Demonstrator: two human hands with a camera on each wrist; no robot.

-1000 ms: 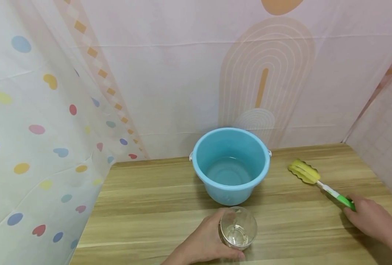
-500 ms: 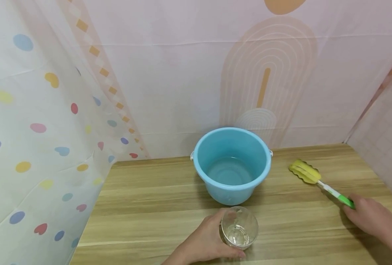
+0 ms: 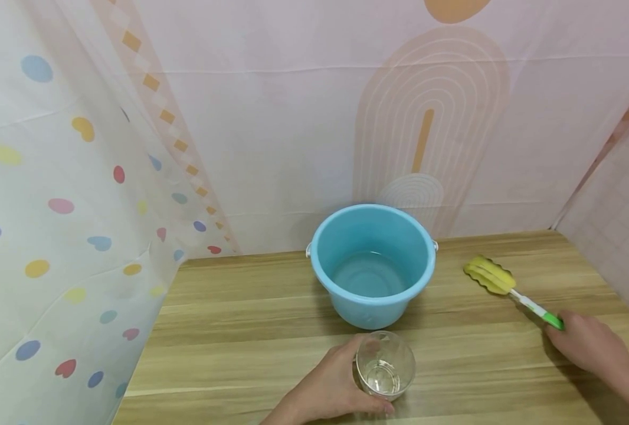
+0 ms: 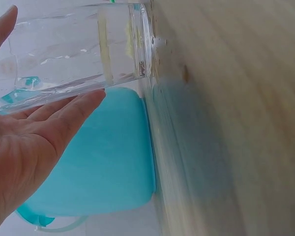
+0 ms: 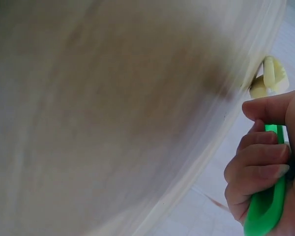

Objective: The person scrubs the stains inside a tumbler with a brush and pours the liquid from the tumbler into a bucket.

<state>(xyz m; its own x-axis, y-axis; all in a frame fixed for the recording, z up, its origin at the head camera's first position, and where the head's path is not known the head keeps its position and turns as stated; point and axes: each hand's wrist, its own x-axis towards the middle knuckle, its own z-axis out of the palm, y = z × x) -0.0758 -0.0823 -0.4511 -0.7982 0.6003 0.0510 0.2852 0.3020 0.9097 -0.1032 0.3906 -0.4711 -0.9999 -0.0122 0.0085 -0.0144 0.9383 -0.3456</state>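
A wood-grain bench [image 3: 229,319] is seen from above, with a person's two bare hands reaching in from the near edge. The left hand [image 3: 336,381] holds a clear drinking glass [image 3: 394,366] between its thumb and fingers, the thumb on the near side and the fingers reaching round the far side. The glass is upright, mouth upward, its base down at the bench top, near the front edge and just in front of a light-blue bucket [image 3: 369,311]. The bucket stands near the back, with white fittings at either side of its rim and what looks like shallow, clear water at the bottom.

Off to the right, the right hand [image 3: 590,348] grips a brush [image 3: 529,304] by its green handle — the right wrist view shows the fingers curled round it. A white stem runs from the handle to a yellow, wavy-edged sponge head [image 3: 490,275], which points away from the person, to the right of the bucket. Behind everything hangs a pale patterned cloth [image 3: 272,147] — arches and diamonds — with a spotted cloth [image 3: 43,248] on the left.
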